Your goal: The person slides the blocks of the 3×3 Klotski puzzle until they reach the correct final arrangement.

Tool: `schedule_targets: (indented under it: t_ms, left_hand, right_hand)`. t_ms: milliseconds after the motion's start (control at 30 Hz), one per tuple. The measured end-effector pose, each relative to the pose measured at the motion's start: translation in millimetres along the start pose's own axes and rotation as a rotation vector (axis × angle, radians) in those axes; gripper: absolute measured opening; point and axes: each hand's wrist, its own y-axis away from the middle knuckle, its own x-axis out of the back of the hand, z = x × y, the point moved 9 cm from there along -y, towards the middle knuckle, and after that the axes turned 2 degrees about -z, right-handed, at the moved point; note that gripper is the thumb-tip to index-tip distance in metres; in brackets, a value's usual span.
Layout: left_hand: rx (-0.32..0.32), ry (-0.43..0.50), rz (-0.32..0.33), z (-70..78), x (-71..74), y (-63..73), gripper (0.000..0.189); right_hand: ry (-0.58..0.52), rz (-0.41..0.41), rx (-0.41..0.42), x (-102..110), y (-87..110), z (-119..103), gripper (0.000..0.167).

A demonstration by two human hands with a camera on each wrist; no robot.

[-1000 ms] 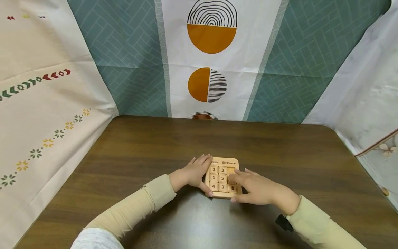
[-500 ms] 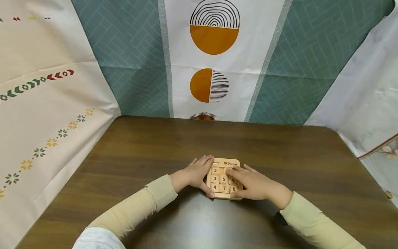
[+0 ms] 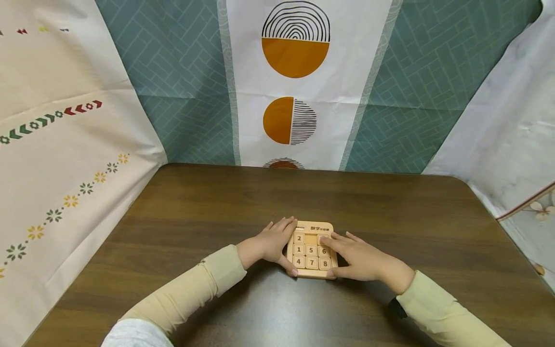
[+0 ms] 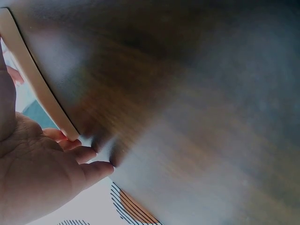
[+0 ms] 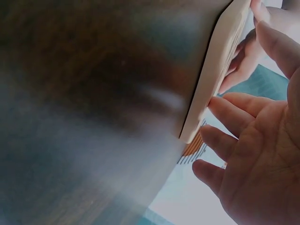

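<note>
A wooden sliding number puzzle (image 3: pixel 314 273) lies flat on the table. Its tile 2 (image 3: pixel 299 238) is at the top left, with the bare slot (image 3: pixel 311 239) beside it. The tile at the top right is partly covered by a fingertip; tiles 1, 5, 6 and 4, 7, 8 fill the rows below. My left hand (image 3: pixel 272 243) holds the puzzle's left side, thumb at the lower corner and fingers near the upper one. My right hand (image 3: pixel 362 258) touches the top-right tile with its index fingertip, thumb at the lower right corner, other fingers extended (image 5: pixel 218 140).
The dark wooden table (image 3: pixel 208 202) spreads around the puzzle. Patterned cloths hang behind it and on both sides, including a teal and white one (image 3: pixel 247 72). A black band (image 3: pixel 397 308) shows at the right sleeve.
My right index finger has slid tile 3 from the top middle to the top right, so the bare slot now lies in the middle. My left hand stays on the puzzle's left side.
</note>
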Motion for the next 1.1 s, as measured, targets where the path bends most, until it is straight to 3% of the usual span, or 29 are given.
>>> schedule_targets:
  t_ms: [667,1100]
  left_hand:
    - [-0.001,0.002,0.001,1.6,1.6,3.3,0.130]
    - [-0.005,0.001,0.008,2.7,1.8,3.7,0.131]
  right_hand:
    - [0.013,0.009,0.021,-1.8,0.5,-4.6,0.079]
    - [0.081,0.024,0.113,-3.9,6.1,-37.3,0.074]
